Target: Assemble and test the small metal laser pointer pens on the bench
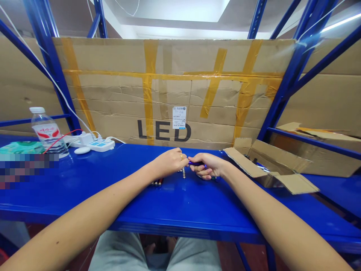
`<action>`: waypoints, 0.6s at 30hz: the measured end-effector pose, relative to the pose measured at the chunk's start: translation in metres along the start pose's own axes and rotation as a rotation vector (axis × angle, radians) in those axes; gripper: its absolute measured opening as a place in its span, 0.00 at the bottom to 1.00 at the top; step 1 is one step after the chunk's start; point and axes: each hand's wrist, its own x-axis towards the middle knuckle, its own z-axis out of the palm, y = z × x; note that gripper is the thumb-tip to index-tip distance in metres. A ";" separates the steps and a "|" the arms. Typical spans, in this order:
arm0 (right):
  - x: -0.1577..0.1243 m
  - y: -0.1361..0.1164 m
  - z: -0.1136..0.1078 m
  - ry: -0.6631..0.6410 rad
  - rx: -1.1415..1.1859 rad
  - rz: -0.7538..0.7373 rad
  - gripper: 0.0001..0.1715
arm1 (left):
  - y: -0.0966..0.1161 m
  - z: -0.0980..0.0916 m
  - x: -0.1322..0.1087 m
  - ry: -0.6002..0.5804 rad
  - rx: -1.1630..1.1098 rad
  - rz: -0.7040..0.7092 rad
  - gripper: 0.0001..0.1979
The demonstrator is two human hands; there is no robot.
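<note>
My right hand (pixel 205 165) is closed around a slim, shiny blue tube (pixel 195 163) that points left; most of it is hidden by the fingers. At the tube's left end, my left hand (pixel 170 162) has its fingers pinched together, and what lies between them is hidden. A row of small round silver pieces (pixel 184 173) lies on the table just below and between the hands. Several slim dark red tubes with metallic ends (pixel 156 183) lie partly covered under my left hand. Something small and dark shows beneath my right hand, too hidden to name.
On the blue table (pixel 180 214), an open cardboard box (pixel 282 160) with dark and shiny items stands right. To the left are a power strip (pixel 102 145), a water bottle (pixel 47 130) and a green packet (pixel 21 147). A large cardboard panel (pixel 118 98) closes off the back.
</note>
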 end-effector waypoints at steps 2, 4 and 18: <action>0.000 0.000 0.000 0.000 -0.008 -0.003 0.19 | 0.000 0.001 0.000 0.000 -0.003 -0.012 0.15; 0.000 0.000 0.001 -0.005 -0.015 -0.014 0.19 | 0.000 0.001 0.000 -0.003 -0.017 -0.021 0.14; -0.003 -0.002 0.001 0.021 -0.036 -0.064 0.21 | 0.000 0.003 -0.002 0.001 -0.083 -0.104 0.13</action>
